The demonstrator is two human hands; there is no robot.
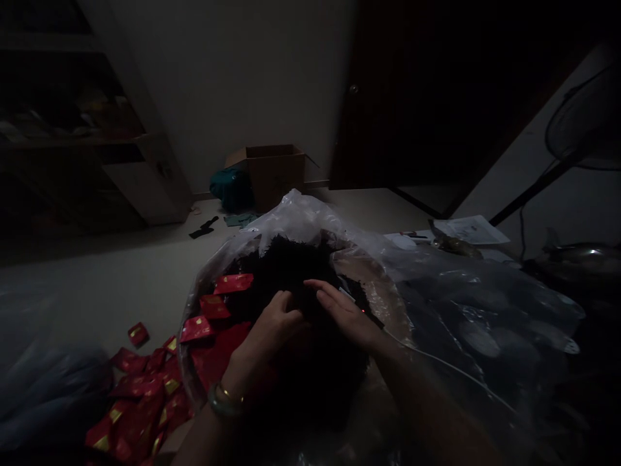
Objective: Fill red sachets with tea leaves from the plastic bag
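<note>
A heap of dark, leafy loose material (291,259), likely dried leaves, fills a round container lined with clear plastic (303,210). Over the heap, my left hand (279,320) is closed, its fingers curled under; whatever it may hold is hidden. Bracelets (226,401) circle that wrist. Opposite it, my right hand (347,317) is open, fingers stretched out toward the left hand, at the heap. Close beside the right hand lies a small device with a red light (363,311), mostly hidden, and a white cable (451,369) near it. Red packets (213,307) rest along the container's left side.
More red packets with gold marks (140,395) are piled at lower left. A cardboard box (276,171) and a teal bag (230,188) stand by the wall. At right are a clear plastic sheet (475,310), papers (470,230) and a standing fan (585,123). The light is dim.
</note>
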